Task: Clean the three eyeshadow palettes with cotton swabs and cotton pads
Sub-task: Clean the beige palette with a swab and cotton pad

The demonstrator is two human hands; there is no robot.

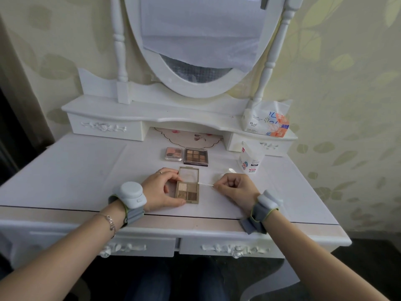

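Hidden: palette's [187, 190] left edge under left hand [160, 190].
Left hand: grips palette.
Right hand [235, 185]: pinches cotton swab [205, 184], tip toward 9 o'clock.

A home bedroom corner, judging by the white dressing table [86, 170] with carved drawers. Above its top stands an oval mirror [195, 51] on turned posts; behind it, leaf-patterned wallpaper [347, 83]; on its right shelf, a tissue pack [267, 120].

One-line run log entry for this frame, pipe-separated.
left hand: holds open four-pan palette | right hand: pinches cotton swab, tip at palette's right edge | two other palettes: behind, untouched
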